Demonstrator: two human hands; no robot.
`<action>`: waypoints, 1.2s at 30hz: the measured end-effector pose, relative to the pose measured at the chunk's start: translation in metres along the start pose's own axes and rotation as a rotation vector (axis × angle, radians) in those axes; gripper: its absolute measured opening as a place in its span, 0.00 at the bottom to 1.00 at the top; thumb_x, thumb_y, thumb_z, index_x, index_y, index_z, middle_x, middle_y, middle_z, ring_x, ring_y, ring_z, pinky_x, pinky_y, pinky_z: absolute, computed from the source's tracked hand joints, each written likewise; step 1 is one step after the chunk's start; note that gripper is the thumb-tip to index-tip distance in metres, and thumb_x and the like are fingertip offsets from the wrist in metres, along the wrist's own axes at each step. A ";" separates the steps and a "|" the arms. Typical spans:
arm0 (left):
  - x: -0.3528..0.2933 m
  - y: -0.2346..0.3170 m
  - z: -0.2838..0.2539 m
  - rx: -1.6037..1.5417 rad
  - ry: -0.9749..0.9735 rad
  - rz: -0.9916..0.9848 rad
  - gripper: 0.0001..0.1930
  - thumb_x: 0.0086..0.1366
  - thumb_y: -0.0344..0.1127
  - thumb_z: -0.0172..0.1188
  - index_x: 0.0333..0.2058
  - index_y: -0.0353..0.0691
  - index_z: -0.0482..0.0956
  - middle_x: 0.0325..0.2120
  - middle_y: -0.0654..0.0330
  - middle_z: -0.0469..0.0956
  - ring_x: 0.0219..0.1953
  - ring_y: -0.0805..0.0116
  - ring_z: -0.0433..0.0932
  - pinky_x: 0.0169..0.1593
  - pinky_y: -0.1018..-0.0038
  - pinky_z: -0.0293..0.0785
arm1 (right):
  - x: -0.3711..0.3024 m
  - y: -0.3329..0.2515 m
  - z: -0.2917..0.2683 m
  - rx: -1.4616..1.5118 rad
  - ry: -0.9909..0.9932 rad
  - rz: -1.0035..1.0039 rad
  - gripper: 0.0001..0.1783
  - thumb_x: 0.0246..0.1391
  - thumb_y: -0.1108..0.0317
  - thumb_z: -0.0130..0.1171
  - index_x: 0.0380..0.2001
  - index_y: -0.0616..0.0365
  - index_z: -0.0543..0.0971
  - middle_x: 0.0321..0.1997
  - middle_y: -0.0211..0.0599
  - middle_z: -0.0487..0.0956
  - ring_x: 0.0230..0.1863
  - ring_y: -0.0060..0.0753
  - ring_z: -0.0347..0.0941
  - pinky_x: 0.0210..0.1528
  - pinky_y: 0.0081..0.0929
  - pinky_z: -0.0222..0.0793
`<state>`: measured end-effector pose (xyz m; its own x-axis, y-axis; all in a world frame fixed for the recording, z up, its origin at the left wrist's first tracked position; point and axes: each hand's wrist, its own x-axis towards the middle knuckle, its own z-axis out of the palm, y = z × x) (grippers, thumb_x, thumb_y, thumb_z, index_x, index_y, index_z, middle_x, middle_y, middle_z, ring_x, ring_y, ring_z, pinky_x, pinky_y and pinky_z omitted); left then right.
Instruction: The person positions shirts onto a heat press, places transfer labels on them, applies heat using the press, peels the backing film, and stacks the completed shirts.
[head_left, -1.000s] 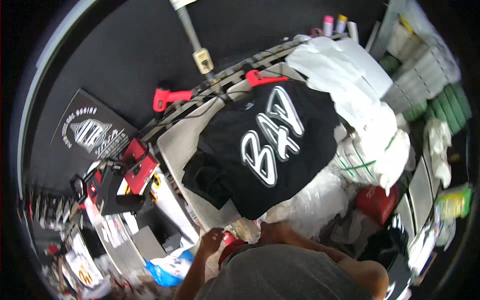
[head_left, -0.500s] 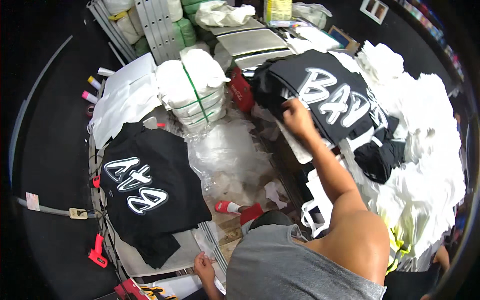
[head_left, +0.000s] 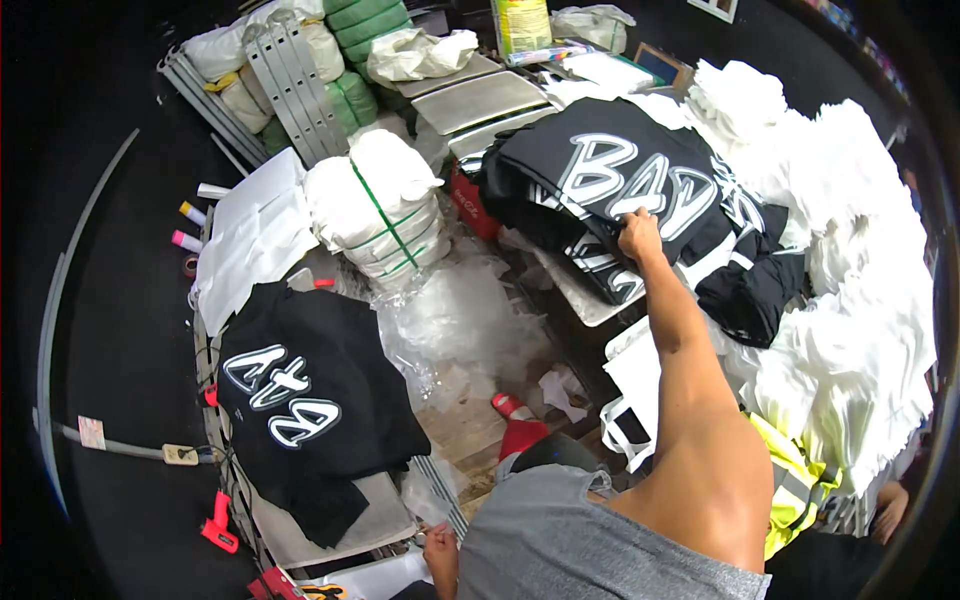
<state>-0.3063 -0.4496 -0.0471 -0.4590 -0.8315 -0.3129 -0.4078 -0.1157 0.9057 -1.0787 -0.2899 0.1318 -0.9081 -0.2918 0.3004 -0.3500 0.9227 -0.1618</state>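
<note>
At the right, my right hand (head_left: 640, 237) has its fingers closed on the near edge of a black printed garment (head_left: 590, 150). That garment tops a pile of dark garments, and white print on the layers beneath shows below the hand. Down by the near table edge, my left hand (head_left: 440, 555) has its fingers drawn together, next to clear plastic film. Whatever it holds, if anything, is too small to make out. A second black garment (head_left: 330, 375) with white lettering lies spread on the left table, away from both hands.
White cloth heaps (head_left: 860, 260) fill the far right. A strapped white bale (head_left: 375, 205) stands between the tables, beyond loose clear plastic (head_left: 465, 310). A red heat gun (head_left: 218, 525) hangs at the left, near cables. At lower right are a yellow vest (head_left: 790, 480) and another person's hand (head_left: 888, 512).
My right hand has moved right and slightly nearer along the pile, and the top garment's edge now shows printed layers below it. The view has shifted slightly.
</note>
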 end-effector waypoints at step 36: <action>0.141 0.231 0.085 0.306 -0.153 0.324 0.13 0.68 0.32 0.62 0.49 0.34 0.81 0.36 0.53 0.84 0.37 0.65 0.84 0.43 0.71 0.80 | 0.003 0.038 -0.062 -0.061 -0.432 -0.254 0.23 0.51 0.56 0.67 0.48 0.56 0.78 0.48 0.49 0.84 0.52 0.51 0.81 0.54 0.55 0.67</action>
<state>-0.5325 -0.5475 0.0933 -0.7029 -0.7059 -0.0872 -0.4274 0.3211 0.8451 -1.0804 -0.2397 0.1846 -0.8128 -0.5748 -0.0950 -0.5699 0.8183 -0.0747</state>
